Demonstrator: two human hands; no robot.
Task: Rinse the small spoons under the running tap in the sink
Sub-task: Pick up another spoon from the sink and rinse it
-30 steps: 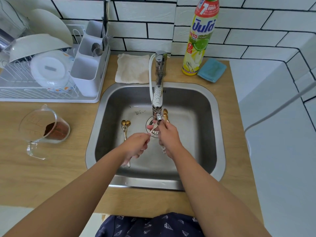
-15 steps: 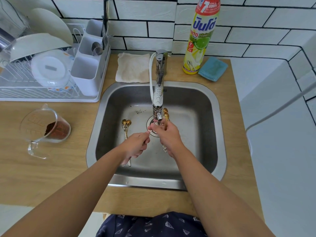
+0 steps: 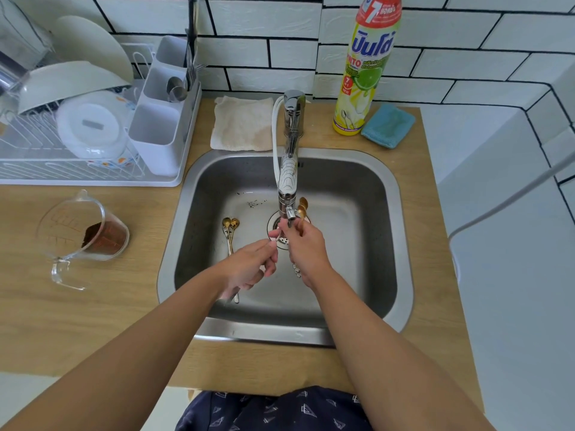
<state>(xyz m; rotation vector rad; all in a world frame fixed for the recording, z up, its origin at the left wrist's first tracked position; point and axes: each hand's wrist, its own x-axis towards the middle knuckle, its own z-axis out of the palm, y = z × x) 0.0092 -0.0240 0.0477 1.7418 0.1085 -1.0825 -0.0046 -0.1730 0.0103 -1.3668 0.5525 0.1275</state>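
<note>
Both my hands are over the drain of the steel sink (image 3: 401,231), just under the tap (image 3: 287,185) spout. My right hand (image 3: 306,250) grips two small gold spoons (image 3: 301,206), their bowls pointing up beside the spout and their pale handles sticking out below the hand. My left hand (image 3: 252,269) pinches a thin pale handle (image 3: 278,237) that reaches toward the right hand; what it belongs to is hidden. Two more gold spoons (image 3: 230,227) lie on the sink floor to the left. I cannot make out the water stream.
A dish rack (image 3: 93,178) with plates and a white cutlery holder (image 3: 161,119) stands at the left. A glass measuring jug (image 3: 81,234) with brown powder sits on the wooden counter. Behind the sink lie a beige cloth (image 3: 242,122), a dish-soap bottle (image 3: 367,66) and a blue sponge (image 3: 389,126).
My hands have stayed under the spout and shifted only slightly. The thin handle between them has tilted a little.
</note>
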